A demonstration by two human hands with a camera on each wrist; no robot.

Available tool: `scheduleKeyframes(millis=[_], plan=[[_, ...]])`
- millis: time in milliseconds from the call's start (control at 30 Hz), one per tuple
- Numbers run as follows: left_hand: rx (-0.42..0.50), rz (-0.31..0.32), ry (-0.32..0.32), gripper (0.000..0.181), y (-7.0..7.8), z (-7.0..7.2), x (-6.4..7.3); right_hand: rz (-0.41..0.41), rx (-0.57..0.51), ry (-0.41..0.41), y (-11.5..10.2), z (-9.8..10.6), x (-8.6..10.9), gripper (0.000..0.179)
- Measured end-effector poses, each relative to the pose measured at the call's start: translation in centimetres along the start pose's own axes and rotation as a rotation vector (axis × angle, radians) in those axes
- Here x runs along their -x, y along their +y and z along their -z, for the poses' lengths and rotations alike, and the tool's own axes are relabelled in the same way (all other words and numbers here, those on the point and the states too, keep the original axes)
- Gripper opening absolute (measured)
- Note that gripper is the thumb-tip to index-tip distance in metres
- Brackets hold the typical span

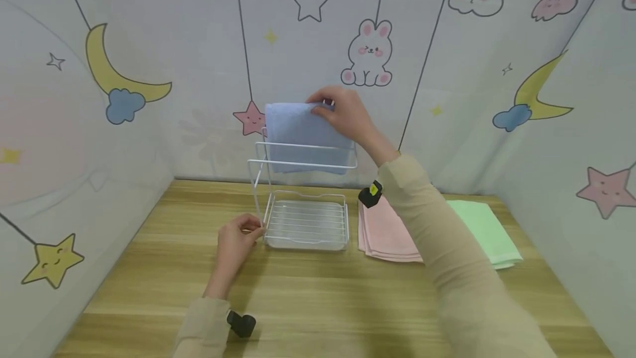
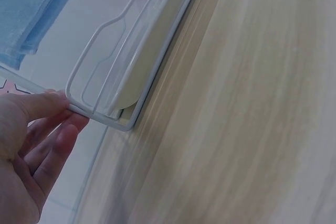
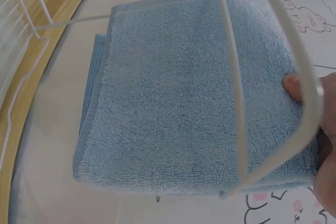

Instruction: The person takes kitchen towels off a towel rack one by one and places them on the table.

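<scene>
A blue towel, folded over, hangs at the back of a white wire rack, behind its two front bars. My right hand pinches the towel's top edge near its right end; thumb and towel also show in the right wrist view. Whether a rear bar runs inside the fold is hidden. Low on the rack's left side, my left hand pinches the wire frame between thumb and fingers, as the left wrist view confirms. A clear tray sits at the rack's base.
To the right of the rack lie a folded pink towel and a folded green towel, both partly behind my right sleeve. The wooden table meets a patterned cloth wall close behind the rack.
</scene>
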State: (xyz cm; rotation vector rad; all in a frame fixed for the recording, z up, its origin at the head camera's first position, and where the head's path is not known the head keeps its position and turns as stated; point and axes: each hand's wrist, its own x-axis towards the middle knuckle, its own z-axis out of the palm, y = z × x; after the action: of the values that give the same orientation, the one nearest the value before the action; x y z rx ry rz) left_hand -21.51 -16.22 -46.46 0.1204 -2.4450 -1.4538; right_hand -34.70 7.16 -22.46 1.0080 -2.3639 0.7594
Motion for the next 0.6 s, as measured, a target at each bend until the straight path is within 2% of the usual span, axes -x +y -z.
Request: scheduleKeyframes(millis=[300, 600], plan=[[-0.017, 0.010, -0.008, 0.010, -0.2, -0.1, 0.0, -0.012, 0.008, 0.028, -2.0, 4.2, -2.5, 0.018], [-0.018, -0.007, -0.008, 0.010, -0.2, 0.0, -0.1, -0.034, 0.114, 0.096, -5.0, 9.5, -4.4, 0.021]])
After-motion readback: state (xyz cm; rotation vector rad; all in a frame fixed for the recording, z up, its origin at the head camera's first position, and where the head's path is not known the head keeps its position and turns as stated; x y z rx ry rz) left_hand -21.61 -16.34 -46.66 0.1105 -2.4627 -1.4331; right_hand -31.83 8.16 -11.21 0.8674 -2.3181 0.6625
